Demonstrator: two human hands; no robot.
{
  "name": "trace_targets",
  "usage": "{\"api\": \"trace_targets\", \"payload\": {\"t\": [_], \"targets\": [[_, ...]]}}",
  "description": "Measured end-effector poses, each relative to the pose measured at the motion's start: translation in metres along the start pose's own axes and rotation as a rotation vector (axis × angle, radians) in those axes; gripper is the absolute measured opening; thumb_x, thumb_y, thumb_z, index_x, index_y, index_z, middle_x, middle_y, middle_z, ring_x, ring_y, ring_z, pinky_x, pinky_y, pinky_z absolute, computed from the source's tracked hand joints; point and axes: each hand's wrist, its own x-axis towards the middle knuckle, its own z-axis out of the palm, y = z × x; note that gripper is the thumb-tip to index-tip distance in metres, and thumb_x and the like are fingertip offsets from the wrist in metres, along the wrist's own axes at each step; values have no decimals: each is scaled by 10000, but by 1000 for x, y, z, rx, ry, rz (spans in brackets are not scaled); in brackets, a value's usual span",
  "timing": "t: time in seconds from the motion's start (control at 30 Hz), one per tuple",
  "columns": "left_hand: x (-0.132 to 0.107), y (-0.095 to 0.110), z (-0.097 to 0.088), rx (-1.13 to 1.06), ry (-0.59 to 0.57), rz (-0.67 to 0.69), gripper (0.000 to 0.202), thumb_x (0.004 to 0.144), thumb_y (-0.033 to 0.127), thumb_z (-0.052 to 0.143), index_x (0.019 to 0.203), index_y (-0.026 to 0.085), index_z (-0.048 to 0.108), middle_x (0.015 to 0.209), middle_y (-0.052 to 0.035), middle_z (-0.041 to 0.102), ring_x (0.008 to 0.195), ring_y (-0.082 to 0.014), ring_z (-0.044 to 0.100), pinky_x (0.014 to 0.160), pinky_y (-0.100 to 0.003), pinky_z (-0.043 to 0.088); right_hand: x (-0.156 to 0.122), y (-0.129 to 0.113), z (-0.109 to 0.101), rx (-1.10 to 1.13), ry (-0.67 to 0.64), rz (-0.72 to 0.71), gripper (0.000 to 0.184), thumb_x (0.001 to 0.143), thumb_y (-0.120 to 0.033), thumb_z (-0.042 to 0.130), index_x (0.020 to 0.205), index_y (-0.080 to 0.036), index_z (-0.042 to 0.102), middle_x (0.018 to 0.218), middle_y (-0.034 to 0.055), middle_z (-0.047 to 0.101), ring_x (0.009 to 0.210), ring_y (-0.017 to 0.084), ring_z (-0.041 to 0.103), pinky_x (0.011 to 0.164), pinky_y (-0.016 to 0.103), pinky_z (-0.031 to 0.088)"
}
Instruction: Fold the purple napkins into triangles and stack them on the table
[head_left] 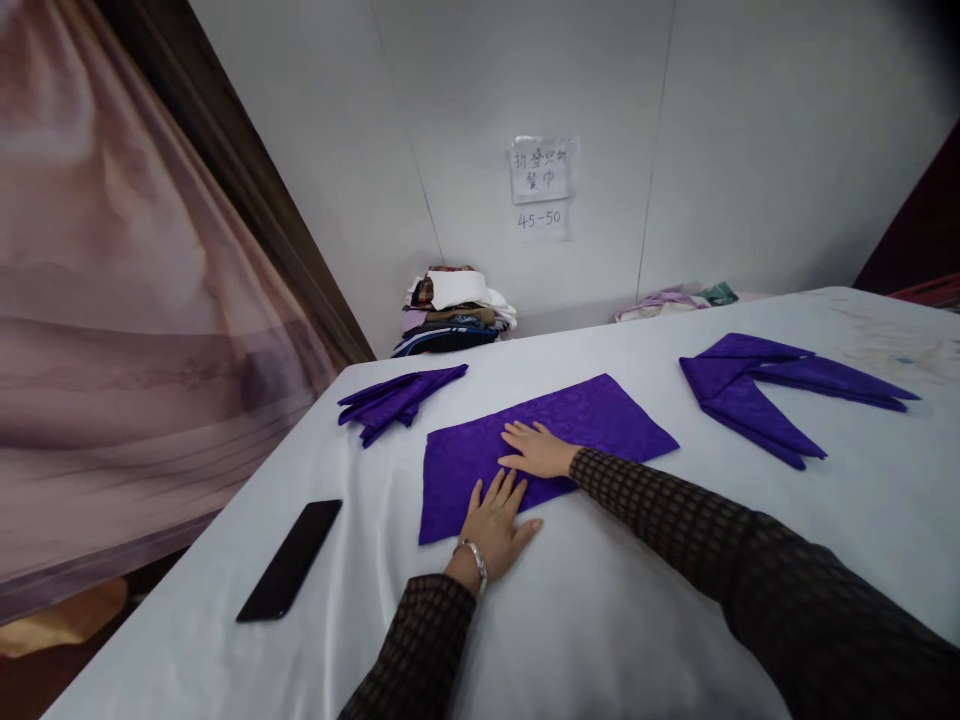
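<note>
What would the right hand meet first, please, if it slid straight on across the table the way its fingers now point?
The right hand lies flat on the purple cloth, pointing left. Past the cloth's left edge comes bare white table cover, then probably the folded purple napkin, though it may pass just short of it.

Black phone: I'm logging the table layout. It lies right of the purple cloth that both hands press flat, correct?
Not quite. In the head view the black phone lies left of the purple cloth. Left hand and right hand do press it flat.
</note>
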Motion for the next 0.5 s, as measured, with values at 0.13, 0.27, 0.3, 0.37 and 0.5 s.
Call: {"api": "trace_targets", "payload": {"t": [0.13, 0.27, 0.3, 0.37, 0.5], "targets": [[1, -3, 4, 2, 23, 16, 665, 877, 613, 248, 1418, 225, 275, 1499, -67, 252, 1388, -258, 174, 1104, -548, 153, 19, 39, -6, -60, 0, 129, 690, 876, -613, 275, 1401, -171, 340, 1495, 102, 250, 1376, 250, 173, 1096, 466, 115], [1, -5, 7, -6, 27, 31, 661, 878, 610, 249, 1423, 235, 261, 1504, -59, 240, 1388, -262, 174, 1101, -555, 155, 2, 109, -33, -150, 64, 453, 641, 897, -561, 271, 1395, -162, 338, 1500, 106, 236, 1377, 253, 164, 1088, 475, 138], [1, -5, 7, -9, 26, 31, 661, 879, 609, 249, 1423, 235, 260, 1504, -59, 240, 1388, -263, 176, 1101, -556, 155, -5, 123, -40, -163, 82, 525, 643, 906, -542, 248, 1393, -131, 331, 1496, 141, 231, 1374, 279, 163, 1073, 514, 144], [1, -5, 7, -13, 27, 30, 662, 879, 610, 248, 1424, 234, 258, 1504, -61, 241, 1387, -265, 176, 1101, -557, 152, -17, 140, -50, -183, 112, 628, 656, 915, -525, 213, 1393, -87, 311, 1488, 194, 217, 1368, 320, 159, 1048, 571, 152], [-1, -4, 7, -29, 42, 37, 658, 878, 608, 258, 1421, 237, 267, 1500, -64, 256, 1388, -263, 172, 1105, -552, 137, -32, 131, -42, -188, 108, 527, 677, 901, -568, 216, 1407, -128, 302, 1500, 146, 216, 1380, 279, 143, 1079, 515, 147]]}}
